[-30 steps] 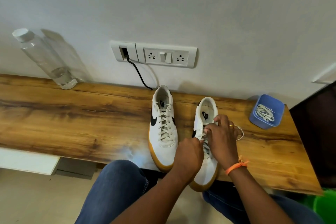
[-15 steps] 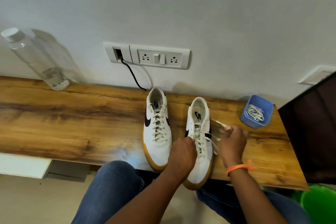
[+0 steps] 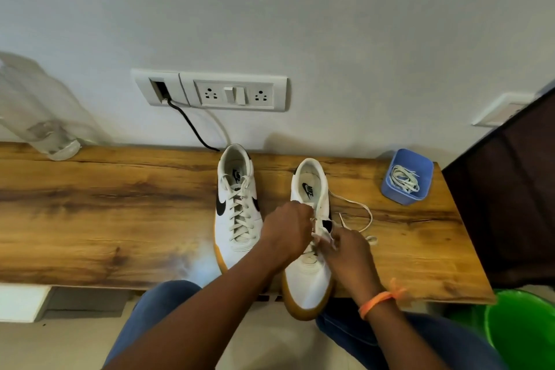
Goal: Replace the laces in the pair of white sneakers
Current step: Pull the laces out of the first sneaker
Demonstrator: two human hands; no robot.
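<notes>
Low in the middle, the left hand [image 3: 285,230] and right hand [image 3: 348,249] pinch the thin white lace [image 3: 356,207] to pull it from the white gum-soled sneaker [image 3: 309,276].

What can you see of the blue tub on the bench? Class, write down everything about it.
The blue tub is a small, square, open-topped container that looks like plastic, with rounded corners and walls narrowing towards the base. It stands upright near the right end of the wooden bench, close to the wall, right of the sneakers and apart from them. Inside lies a loose bundle of white laces. Neither hand touches it.
</notes>
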